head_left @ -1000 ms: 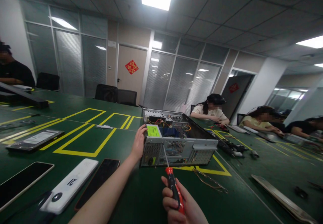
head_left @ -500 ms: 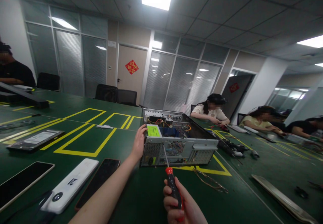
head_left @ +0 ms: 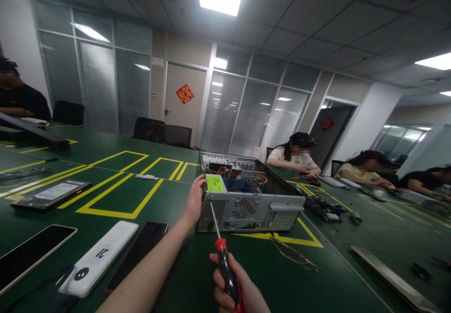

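An open computer case (head_left: 246,205) lies on its side on the green table (head_left: 197,275), with wires and a power supply bearing a green label (head_left: 215,183) inside. My left hand (head_left: 194,202) rests against the case's left rear corner, fingers curled over the edge. My right hand (head_left: 235,294) at the bottom grips a red and black screwdriver (head_left: 225,266). Its metal tip points at the left part of the case's rear panel, near the power supply grille.
Phones (head_left: 136,254), a white power bank (head_left: 100,259) and a tablet (head_left: 52,193) lie at the left. Loose wires (head_left: 292,254) and a metal panel (head_left: 392,277) lie at the right. Other people sit at the far right and far left of the table.
My right hand and the screwdriver have shifted left, and the tip now sits further left on the rear panel. My left hand has stayed on the case.
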`<state>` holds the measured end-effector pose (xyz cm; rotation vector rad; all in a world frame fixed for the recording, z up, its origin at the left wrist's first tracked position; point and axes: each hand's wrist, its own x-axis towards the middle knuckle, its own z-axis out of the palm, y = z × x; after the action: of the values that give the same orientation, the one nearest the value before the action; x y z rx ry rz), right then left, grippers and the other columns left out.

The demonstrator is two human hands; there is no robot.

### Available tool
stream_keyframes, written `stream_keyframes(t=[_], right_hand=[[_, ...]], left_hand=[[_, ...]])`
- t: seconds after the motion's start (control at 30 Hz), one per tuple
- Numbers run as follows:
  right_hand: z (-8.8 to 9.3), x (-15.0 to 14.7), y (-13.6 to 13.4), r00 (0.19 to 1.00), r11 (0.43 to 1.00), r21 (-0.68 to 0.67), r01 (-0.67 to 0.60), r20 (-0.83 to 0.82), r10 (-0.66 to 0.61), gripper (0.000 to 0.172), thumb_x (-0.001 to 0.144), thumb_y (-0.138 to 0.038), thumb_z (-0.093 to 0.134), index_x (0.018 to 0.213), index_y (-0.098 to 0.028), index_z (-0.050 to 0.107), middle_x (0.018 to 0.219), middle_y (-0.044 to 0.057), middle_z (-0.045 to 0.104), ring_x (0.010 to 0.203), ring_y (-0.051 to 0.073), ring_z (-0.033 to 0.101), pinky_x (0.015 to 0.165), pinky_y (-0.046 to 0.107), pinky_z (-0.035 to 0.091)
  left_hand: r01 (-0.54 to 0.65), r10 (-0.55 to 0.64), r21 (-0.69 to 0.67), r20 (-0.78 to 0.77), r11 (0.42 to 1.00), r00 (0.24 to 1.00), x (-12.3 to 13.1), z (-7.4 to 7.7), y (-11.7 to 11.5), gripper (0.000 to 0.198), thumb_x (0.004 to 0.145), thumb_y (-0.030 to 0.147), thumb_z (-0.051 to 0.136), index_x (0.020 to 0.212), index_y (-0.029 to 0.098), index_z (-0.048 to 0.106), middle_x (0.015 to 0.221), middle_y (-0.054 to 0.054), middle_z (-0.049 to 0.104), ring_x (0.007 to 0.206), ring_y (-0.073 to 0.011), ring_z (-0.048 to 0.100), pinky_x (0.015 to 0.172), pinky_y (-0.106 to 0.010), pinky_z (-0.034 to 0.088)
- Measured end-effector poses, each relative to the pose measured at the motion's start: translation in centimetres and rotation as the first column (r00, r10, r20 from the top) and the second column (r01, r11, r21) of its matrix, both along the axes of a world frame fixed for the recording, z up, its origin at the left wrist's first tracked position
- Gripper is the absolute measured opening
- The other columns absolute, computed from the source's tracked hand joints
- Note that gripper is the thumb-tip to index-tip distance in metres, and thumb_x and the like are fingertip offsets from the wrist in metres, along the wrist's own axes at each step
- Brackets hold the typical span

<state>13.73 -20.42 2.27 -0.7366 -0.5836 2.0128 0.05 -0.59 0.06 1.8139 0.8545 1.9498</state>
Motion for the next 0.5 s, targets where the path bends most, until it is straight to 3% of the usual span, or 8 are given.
stream_keyframes(t=[0.27,0.5], right_hand=[[0.88,0.17,0.2,0.999,0.995,-0.096,0.036,-0.014,-0.037,0.054,0.058,-0.046,0.086,0.095,-0.013,0.066,0.056,-0.006,0.057,0.036,-0.001,0.034,0.033,0.011,0.011],[0.58,0.1,0.37,0.995,0.994,-0.103,0.032,-0.094,-0.042,0.05,0.058,-0.042,0.088,0.093,-0.012,0.068,0.056,-0.006,0.056,0.037,-0.001,0.032,0.032,0.011,0.009]], left_hand=[[-0.008,0.008,0.002,-0.003,1.0,1.0,0.09,-0.08,0.13,0.044,0.1,0.047,0.025,0.117,0.023,0.058,0.14,-0.009,0.051,0.133,-0.0224,0.046,0.114,-0.046,0.035],[0.002,-0.002,0.005,0.0,1.0,1.0,0.02,-0.07,0.12,0.044,0.1,0.046,0.025,0.118,0.023,0.057,0.14,-0.009,0.05,0.133,-0.0217,0.046,0.115,-0.045,0.035]])
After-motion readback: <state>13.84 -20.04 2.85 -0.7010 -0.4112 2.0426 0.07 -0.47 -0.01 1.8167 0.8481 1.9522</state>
